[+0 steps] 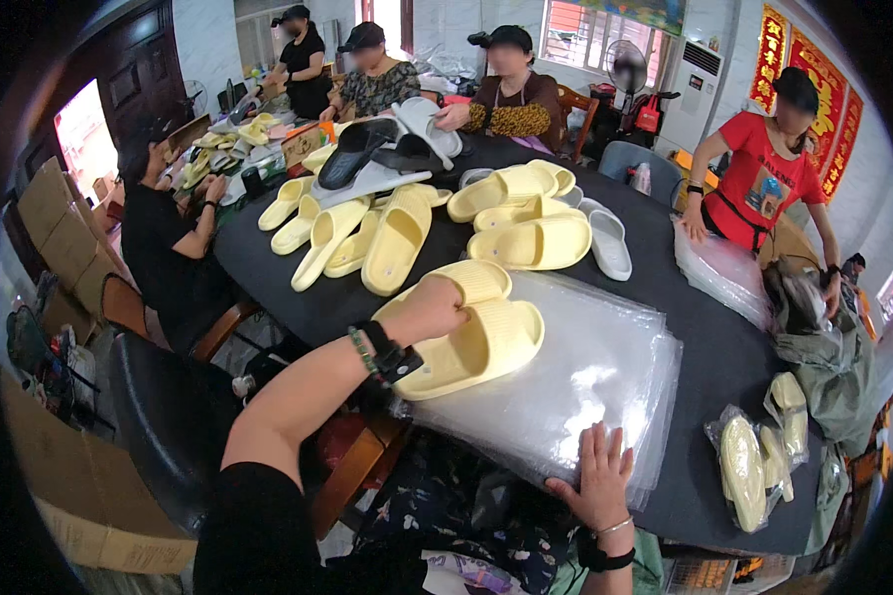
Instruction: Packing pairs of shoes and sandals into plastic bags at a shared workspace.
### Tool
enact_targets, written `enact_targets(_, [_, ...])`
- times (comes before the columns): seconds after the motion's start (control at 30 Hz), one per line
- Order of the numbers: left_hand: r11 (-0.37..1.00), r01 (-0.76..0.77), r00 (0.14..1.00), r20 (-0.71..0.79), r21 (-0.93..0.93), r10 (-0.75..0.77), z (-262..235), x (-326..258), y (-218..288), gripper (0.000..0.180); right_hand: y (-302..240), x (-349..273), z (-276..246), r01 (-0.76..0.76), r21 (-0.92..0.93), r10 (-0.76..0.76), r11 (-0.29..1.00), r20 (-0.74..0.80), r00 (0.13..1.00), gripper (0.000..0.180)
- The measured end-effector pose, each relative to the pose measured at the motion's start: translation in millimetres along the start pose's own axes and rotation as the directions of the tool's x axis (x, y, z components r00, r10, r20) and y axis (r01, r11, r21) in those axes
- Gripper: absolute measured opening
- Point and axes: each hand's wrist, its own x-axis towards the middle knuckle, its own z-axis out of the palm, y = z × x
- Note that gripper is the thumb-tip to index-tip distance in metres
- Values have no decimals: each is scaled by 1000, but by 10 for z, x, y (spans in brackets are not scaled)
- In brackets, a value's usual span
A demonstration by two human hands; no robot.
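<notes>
My left hand (429,309) is closed, its curled fingers at the inner sides of a pair of pale yellow slide slippers; the fingertips are partly hidden. The nearer slipper (501,342) and the farther slipper (481,278) sit side by side on the left part of a stack of clear plastic bags (575,342). My right hand (603,476) lies open, fingers spread, on the near right edge of that stack. Just beyond the pair, more yellow slippers (531,243) lie piled on the dark table.
Grey slippers (605,238) and black slippers (357,154) lie among the pile. Bagged yellow slippers (744,471) rest at the table's right end. Across the right side, a person in red (764,178) handles clear bags (719,268). Other people work along the far and left sides.
</notes>
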Motion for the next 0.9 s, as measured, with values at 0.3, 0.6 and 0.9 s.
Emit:
enact_targets(0.3, [972,235,944,-234,-16,-232,-1696,817,-102,21,13,-9,11,10,18,-9,1000,-22,1000,104])
enact_targets(0.6, [969,162,785,-619,189,-11,-1657,1360,-1082,52,8,19,39,42,48,-38,998,-80,996,102])
enact_targets(0.9, [943,-278,912,-256,185,319,182,-257,713,55,29,-59,26,15,18,-14,1000,-72,997,101])
